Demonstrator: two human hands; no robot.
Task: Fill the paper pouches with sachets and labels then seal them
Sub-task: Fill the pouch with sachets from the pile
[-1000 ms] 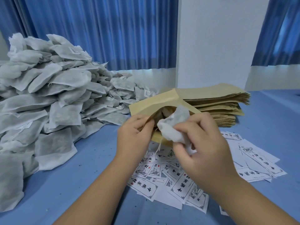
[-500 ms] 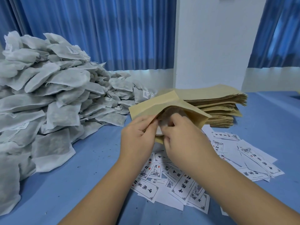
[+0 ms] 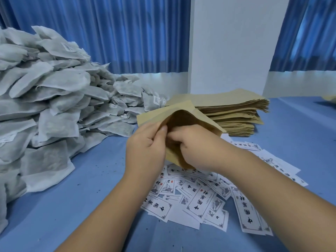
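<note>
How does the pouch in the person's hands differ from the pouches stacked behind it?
The held pouch is raised, mouth spread open; the stacked pouches lie flat. The left hand pinches the held pouch's rim and the right hand reaches inside it; no hand touches the stacked pouches. Both are tan paper.

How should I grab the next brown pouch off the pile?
Best bet: pinch the top pouch of the stack by its right-hand edge, coming in from the right. It lies flat, so only an edge gives a hold, and there the edges fan apart; the held pouch blocks the left.
</note>
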